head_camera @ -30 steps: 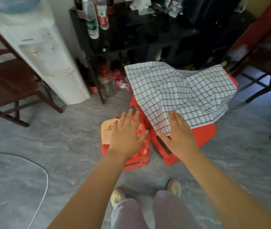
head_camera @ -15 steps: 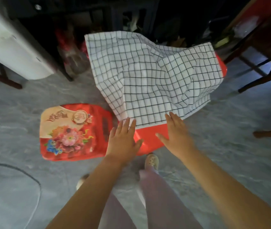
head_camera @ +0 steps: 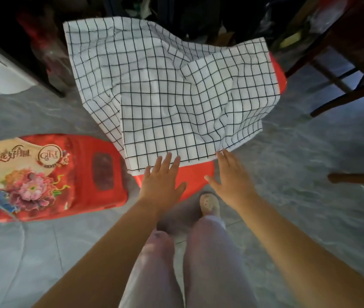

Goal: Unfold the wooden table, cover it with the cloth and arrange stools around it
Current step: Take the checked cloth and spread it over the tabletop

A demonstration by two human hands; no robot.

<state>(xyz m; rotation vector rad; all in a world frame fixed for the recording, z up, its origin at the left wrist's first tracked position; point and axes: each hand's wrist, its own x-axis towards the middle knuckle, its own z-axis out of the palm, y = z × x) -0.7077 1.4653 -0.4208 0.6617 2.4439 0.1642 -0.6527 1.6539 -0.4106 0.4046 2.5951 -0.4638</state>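
A white cloth with a black grid point(head_camera: 172, 90) lies crumpled over a red plastic stool point(head_camera: 195, 176), hiding most of it. A second red stool with a printed flower top point(head_camera: 43, 174) stands on the floor to the left. My left hand point(head_camera: 162, 181) hovers flat over the cloth's near edge, fingers spread, holding nothing. My right hand point(head_camera: 232, 176) is open too, its fingertips at the cloth's near right corner. The wooden table is not in view.
A white water dispenser base point(head_camera: 1, 72) stands at far left beside a dark shelf leg point(head_camera: 50, 85). Dark wooden chair legs point(head_camera: 341, 81) are at the upper right, and a wooden leg point(head_camera: 358, 178) pokes in from the right. My legs and one shoe point(head_camera: 208, 202) are below.
The camera has come closer and tilted down over the stools. Both hands stay open at the cloth's near edge, the right one now reaching its corner.
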